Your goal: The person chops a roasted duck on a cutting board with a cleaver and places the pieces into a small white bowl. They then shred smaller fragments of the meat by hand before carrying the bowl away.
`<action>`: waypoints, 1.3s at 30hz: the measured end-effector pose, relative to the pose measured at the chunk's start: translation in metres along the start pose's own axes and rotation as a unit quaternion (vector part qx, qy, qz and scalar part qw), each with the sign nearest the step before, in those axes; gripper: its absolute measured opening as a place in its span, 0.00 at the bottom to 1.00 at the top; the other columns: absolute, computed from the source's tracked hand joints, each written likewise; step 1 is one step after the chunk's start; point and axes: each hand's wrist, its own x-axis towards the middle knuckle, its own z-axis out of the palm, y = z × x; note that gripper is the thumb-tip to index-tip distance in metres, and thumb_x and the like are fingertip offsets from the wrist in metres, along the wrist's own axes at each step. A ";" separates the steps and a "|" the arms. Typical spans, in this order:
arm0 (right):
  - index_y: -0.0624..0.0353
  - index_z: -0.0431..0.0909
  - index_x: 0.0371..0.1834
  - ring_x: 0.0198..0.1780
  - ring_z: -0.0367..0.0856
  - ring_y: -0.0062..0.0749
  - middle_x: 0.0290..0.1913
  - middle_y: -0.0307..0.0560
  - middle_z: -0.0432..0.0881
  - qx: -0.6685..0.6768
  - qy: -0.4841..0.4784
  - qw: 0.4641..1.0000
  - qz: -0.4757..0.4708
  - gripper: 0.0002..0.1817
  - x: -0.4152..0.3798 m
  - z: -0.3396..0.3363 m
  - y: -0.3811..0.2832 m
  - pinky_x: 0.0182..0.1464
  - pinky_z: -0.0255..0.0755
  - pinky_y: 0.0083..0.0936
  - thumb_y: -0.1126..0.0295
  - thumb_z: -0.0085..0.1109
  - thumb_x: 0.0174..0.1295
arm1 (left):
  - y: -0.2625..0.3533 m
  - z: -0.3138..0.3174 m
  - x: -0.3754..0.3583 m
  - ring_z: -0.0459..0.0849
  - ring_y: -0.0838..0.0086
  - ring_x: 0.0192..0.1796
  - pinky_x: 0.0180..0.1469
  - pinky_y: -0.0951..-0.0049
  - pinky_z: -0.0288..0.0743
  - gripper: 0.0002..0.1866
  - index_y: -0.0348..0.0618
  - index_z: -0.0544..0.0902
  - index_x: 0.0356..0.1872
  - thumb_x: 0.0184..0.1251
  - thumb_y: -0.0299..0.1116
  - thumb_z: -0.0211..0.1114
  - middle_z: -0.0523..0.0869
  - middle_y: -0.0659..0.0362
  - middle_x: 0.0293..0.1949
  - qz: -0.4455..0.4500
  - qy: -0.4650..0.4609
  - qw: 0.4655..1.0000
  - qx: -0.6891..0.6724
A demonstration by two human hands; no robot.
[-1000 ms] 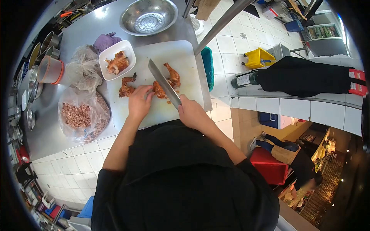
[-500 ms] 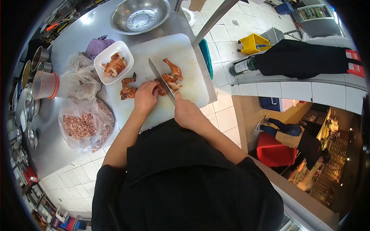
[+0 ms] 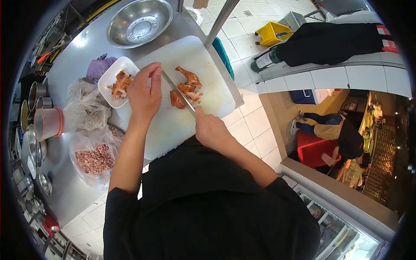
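Observation:
My right hand (image 3: 211, 128) grips the handle of a cleaver (image 3: 177, 92). Its blade lies across roasted chicken pieces (image 3: 187, 86) on a white cutting board (image 3: 173, 50). My left hand (image 3: 144, 93) hovers palm down over the board's left part, next to a white dish (image 3: 104, 80) that holds more chicken pieces (image 3: 118, 83). The hand's back faces me, so anything beneath or inside it is hidden.
A steel counter (image 3: 73, 52) carries a metal colander (image 3: 138, 21), a purple cloth (image 3: 99, 67), plastic bags of chopped bits (image 3: 93, 158), an orange-rimmed tub (image 3: 47, 123) and metal pots (image 3: 37, 92). A green bottle (image 3: 263, 61) lies on the tiled ledge. Another person (image 3: 342, 136) bends over a red crate (image 3: 313, 154).
My left hand lifted off the chicken by the blade and moved left toward the white dish, covering the leftmost piece. The cleaver stays on the chicken.

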 end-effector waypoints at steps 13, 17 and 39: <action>0.70 0.63 0.50 0.32 0.82 0.72 0.28 0.70 0.82 -0.001 0.022 1.000 -0.020 0.11 -0.004 0.017 0.010 0.37 0.74 0.62 0.77 0.43 0.68 | 0.010 -0.005 0.006 0.90 0.63 0.46 0.53 0.67 0.80 0.11 0.40 0.88 0.52 0.79 0.34 0.64 0.91 0.51 0.44 0.050 0.038 0.997 -0.039; 0.70 0.63 0.50 0.32 0.82 0.71 0.28 0.70 0.82 -0.005 0.000 1.000 -0.007 0.11 -0.003 0.015 0.009 0.37 0.74 0.62 0.76 0.43 0.68 | 0.015 -0.002 0.016 0.89 0.59 0.50 0.56 0.64 0.80 0.10 0.41 0.88 0.52 0.77 0.33 0.66 0.91 0.52 0.47 0.118 0.038 0.992 -0.019; 0.72 0.63 0.54 0.33 0.83 0.73 0.29 0.72 0.83 -0.003 -0.023 1.000 -0.005 0.15 0.002 0.012 0.009 0.39 0.74 0.63 0.78 0.45 0.66 | 0.057 0.012 0.059 0.86 0.54 0.61 0.66 0.59 0.76 0.14 0.44 0.87 0.56 0.73 0.33 0.67 0.90 0.53 0.57 0.247 0.009 0.968 -0.048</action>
